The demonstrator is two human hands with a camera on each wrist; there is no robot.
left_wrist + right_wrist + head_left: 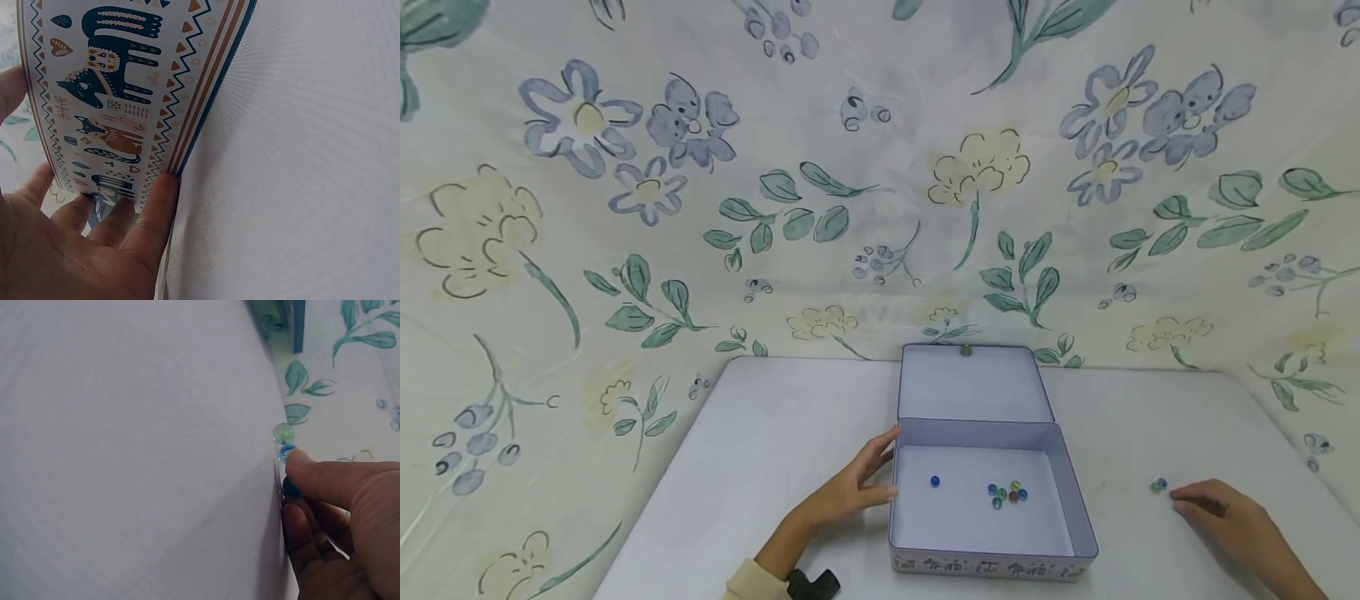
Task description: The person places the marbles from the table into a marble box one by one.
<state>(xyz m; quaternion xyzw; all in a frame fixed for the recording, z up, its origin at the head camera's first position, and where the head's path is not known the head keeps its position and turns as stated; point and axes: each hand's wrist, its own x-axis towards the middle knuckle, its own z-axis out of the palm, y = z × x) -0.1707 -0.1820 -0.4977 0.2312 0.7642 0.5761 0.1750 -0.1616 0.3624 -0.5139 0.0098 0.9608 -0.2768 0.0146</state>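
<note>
An open tin box [992, 567] with an animal-patterned side stands on the table. My left hand [850, 487] rests against its left wall, fingers spread and fairly straight along the printed side [112, 112]. Inside the tin, one blue marble [935, 482] lies apart on the left, and several mixed marbles, among them a brown one [1013, 497], cluster right of centre. Right of the tin, my right hand [1232, 517] pinches a dark blue marble [291, 486] between thumb and fingers, low at the tabletop. Just beyond the fingertips sit a green marble [284, 432] and a blue-streaked marble [287, 453].
The tin's hinged lid [973, 383] stands raised at the back. A white table [775, 417] carries everything, with a flower-patterned sheet [880, 225] behind and at the sides. A black strap piece [814, 585] shows by the left wrist, next to a beige sleeve [756, 581].
</note>
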